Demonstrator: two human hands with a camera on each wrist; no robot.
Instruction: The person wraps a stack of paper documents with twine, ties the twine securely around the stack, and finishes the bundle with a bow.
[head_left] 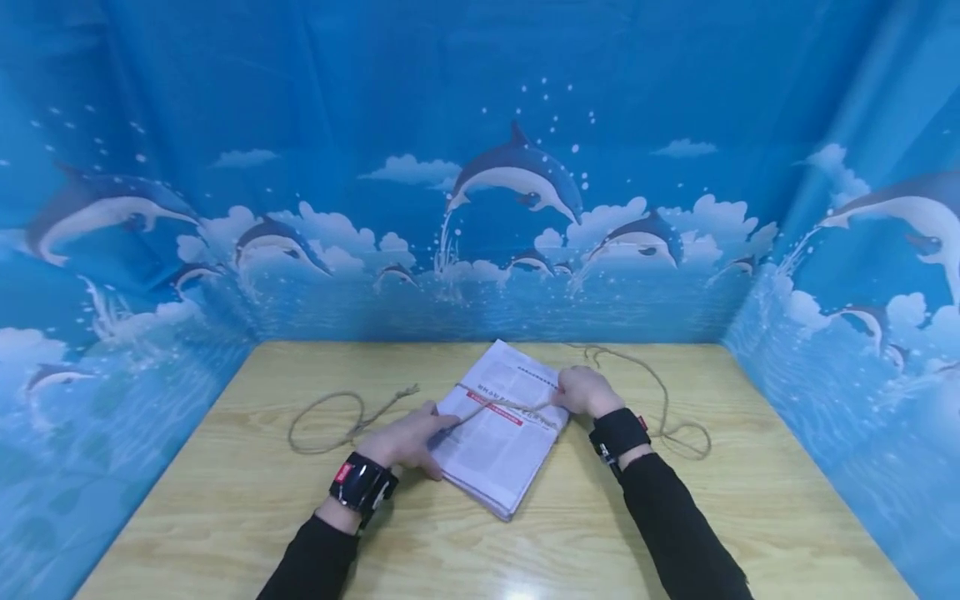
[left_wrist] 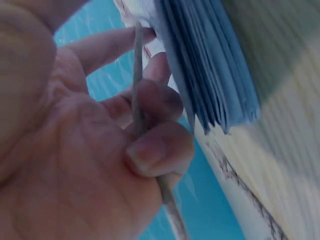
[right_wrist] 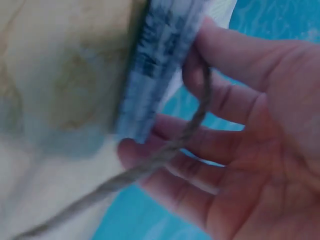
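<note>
A folded stack of newspapers (head_left: 480, 462) lies slanted on the table, a twine rope (head_left: 517, 405) running across its top. At the stack's left edge, my left hand (head_left: 405, 437) pinches the twine; in the left wrist view the thumb and a curled finger close on the rope (left_wrist: 138, 65) beside the layered paper edges (left_wrist: 212, 65). My right hand (head_left: 587, 390) is at the right edge. In the right wrist view its thumb and index finger pinch the rope (right_wrist: 117, 182) by the stack's side (right_wrist: 160, 60), while the other fingers reach along and under that edge.
One loose rope end (head_left: 307, 450) loops on the table to the left. Another length (head_left: 663, 392) curves across the right side toward the back. A blue dolphin-print curtain (head_left: 480, 283) encloses the wooden table (head_left: 247, 517) at the back and both sides.
</note>
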